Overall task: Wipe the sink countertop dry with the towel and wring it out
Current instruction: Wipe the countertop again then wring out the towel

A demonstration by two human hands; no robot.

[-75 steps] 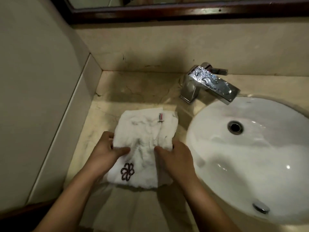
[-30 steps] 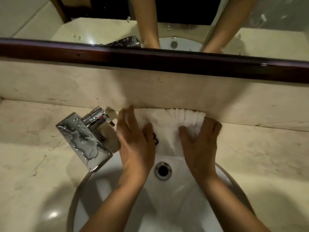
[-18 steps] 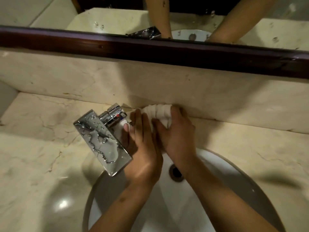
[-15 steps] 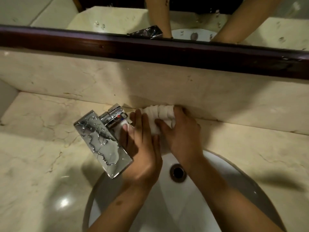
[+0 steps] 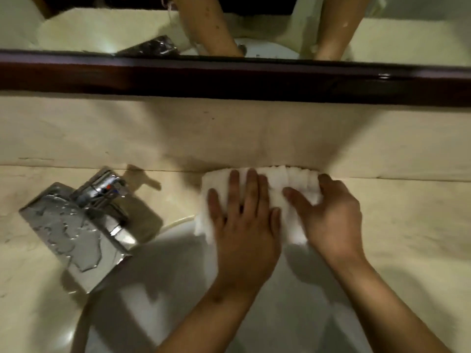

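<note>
The left hand [image 5: 242,225] and right hand [image 5: 331,220] lie flat, fingers spread wide, pressing the towel [image 5: 285,179] onto the countertop [image 5: 407,212] strip behind the sink [image 5: 178,289]. Pushed against the wall [image 5: 229,133], it likely blots the seam.

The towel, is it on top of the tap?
No, the towel lies on the countertop beside the tap, under the left hand and right hand.

Obstacles: wet chrome block-shaped faucet [image 5: 76,233] stood left of the white oval basin [image 5: 280,314]; beige marble backsplash [image 5: 229,133] closed the rear, dark wooden mirror frame [image 5: 229,77] above. Passage: beige marble countertop [image 5: 413,225] lay open rightward; a narrower strip ran between faucet and folded white towel [image 5: 293,178].
</note>
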